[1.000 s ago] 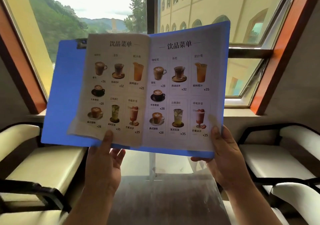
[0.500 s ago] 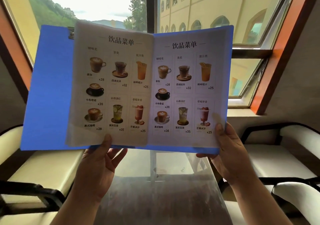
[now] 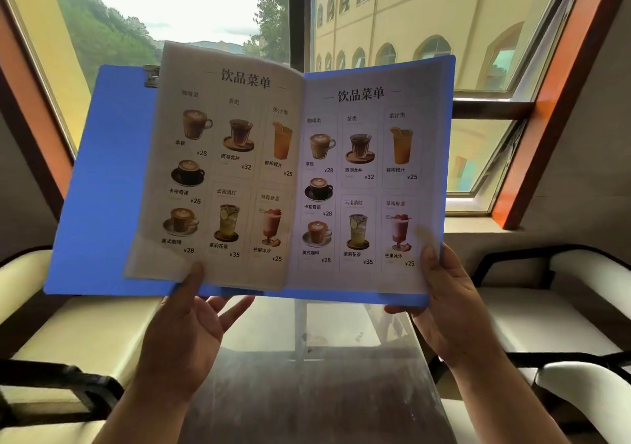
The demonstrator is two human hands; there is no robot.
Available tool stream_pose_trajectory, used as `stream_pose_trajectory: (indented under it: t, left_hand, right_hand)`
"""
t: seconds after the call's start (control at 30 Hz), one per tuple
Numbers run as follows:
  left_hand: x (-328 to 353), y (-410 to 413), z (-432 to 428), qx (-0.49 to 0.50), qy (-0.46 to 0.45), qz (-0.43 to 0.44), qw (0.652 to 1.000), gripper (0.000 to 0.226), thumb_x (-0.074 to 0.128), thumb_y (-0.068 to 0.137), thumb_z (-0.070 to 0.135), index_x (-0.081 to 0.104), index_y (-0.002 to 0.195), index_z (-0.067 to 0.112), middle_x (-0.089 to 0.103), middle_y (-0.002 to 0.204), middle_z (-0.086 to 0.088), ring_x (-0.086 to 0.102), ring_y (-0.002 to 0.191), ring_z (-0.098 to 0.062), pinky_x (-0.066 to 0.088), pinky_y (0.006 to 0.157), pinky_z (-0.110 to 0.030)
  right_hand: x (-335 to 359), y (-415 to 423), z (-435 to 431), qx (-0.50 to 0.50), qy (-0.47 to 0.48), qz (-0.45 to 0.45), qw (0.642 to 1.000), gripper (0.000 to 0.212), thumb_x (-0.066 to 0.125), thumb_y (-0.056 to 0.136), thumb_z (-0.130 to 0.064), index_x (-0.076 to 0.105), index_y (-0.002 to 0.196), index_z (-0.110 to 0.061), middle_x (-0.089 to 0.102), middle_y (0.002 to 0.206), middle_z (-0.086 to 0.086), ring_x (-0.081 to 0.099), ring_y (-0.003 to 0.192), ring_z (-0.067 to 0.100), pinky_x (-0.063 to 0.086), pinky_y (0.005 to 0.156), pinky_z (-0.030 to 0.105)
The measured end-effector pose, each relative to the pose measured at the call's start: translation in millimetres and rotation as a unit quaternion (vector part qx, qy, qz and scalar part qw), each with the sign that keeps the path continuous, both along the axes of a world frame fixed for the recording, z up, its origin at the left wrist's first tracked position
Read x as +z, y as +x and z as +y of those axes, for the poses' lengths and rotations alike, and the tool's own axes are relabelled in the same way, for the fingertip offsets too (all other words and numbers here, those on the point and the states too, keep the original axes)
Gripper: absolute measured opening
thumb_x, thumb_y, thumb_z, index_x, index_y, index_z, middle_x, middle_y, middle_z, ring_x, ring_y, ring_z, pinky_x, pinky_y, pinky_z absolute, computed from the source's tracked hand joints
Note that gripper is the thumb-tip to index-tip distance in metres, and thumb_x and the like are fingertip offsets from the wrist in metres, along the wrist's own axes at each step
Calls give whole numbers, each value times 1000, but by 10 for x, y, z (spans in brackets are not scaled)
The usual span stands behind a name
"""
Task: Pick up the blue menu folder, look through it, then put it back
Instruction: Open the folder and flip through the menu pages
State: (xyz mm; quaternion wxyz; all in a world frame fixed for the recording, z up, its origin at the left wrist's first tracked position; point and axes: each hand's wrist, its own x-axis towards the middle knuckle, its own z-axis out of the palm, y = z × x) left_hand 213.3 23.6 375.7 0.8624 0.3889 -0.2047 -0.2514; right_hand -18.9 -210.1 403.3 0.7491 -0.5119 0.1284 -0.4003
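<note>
The blue menu folder (image 3: 102, 187) is held open in the air in front of me, above the table. Two drink-menu pages with pictures of coffees, teas and juices face me. A loose left page (image 3: 222, 170) stands lifted off the blue cover, and a metal clip (image 3: 150, 75) shows at its top left. My left hand (image 3: 184, 334) holds the bottom edge of that left page, thumb on the paper. My right hand (image 3: 447, 300) grips the folder's bottom right corner, thumb on the right page.
A glass-topped table (image 3: 307, 392) lies below the folder. Cream-cushioned chairs with black frames stand on the left (image 3: 68, 334) and right (image 3: 546, 324). A large window with orange frames (image 3: 546, 102) rises behind the folder.
The folder has swung a little to the right and tilted, and its left page has lifted further off the cover. Both hands keep their hold at the bottom edge.
</note>
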Motion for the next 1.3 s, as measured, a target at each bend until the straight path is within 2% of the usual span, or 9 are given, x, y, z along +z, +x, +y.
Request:
stream_pose_trajectory:
  t: [0.13, 0.4, 0.47, 0.6, 0.73, 0.87, 0.93, 1.07, 1.3]
  left_hand:
    - [47, -60, -25, -7, 0, -40, 999, 53, 61, 100, 28, 55, 146, 51, 67, 149, 0, 69, 131, -30, 61, 91, -66]
    - [71, -220, -124, 17, 95, -198, 975, 46, 67, 91, 25, 64, 118, 61, 75, 124, 11, 76, 118, -24, 69, 75, -53]
    - [96, -276, -122, 21, 136, -236, 962, 33, 74, 87, 39, 67, 117, 53, 78, 114, 5, 81, 97, -27, 70, 66, -41]
    - [134, -382, -123, 74, 209, -281, 934, 52, 76, 68, 62, 65, 100, 22, 80, 84, 5, 76, 64, -14, 59, 57, -14]
    - [186, -443, -184, 123, 166, -236, 950, 30, 76, 86, 38, 64, 108, 22, 79, 87, 11, 66, 53, -10, 57, 49, -17]
    - [148, -376, -191, 151, 147, -215, 954, 29, 68, 94, 30, 65, 115, 10, 71, 81, -5, 56, 45, -10, 53, 43, -19]
    - [121, -348, -184, 170, 130, -202, 956, 16, 68, 99, 21, 68, 114, 20, 73, 91, -8, 60, 48, -12, 57, 45, -22]
    - [93, -359, -174, 177, 102, -172, 964, 26, 77, 89, 32, 72, 113, 41, 80, 104, 2, 70, 54, -21, 64, 51, -28]
    - [-14, -324, -212, 155, 142, -152, 966, 32, 71, 87, 29, 68, 119, 25, 80, 96, -3, 76, 58, -26, 68, 60, -33]
  right_hand:
    - [-10, 43, 36, 1, 2, 0, 1000, 34, 56, 99, -36, 72, 128, -27, 74, 117, 16, 74, 103, 45, 67, 52, 45]
    - [-27, 126, 87, 16, 14, -4, 1000, 36, 56, 100, -34, 69, 132, -23, 74, 117, 16, 75, 103, 43, 67, 54, 46]
    - [-30, 136, 104, 19, 10, -5, 1000, 37, 59, 99, -37, 69, 132, -24, 74, 117, 15, 75, 103, 44, 67, 54, 46]
    - [-23, 155, 134, 23, 4, 4, 1000, 48, 70, 88, -47, 70, 131, -26, 75, 117, 15, 74, 104, 46, 68, 56, 48]
    - [-64, 171, 140, 15, -1, 9, 1000, 47, 69, 89, -48, 70, 132, -28, 75, 115, 13, 73, 105, 47, 68, 58, 50]
    - [-71, 151, 148, 8, -3, 1, 1000, 48, 68, 91, -47, 68, 134, -27, 75, 115, 12, 73, 107, 45, 68, 58, 49]
    - [-56, 135, 150, 1, -15, -1, 1000, 45, 66, 92, -47, 69, 133, -28, 76, 114, 12, 74, 105, 44, 68, 58, 49]
    - [-25, 101, 140, -8, -29, -2, 1000, 46, 66, 93, -48, 68, 133, -27, 75, 115, 14, 74, 106, 45, 68, 58, 49]
    - [11, 45, 142, -23, -35, 2, 999, 44, 66, 92, -49, 70, 131, -29, 75, 114, 15, 74, 104, 44, 68, 56, 47]
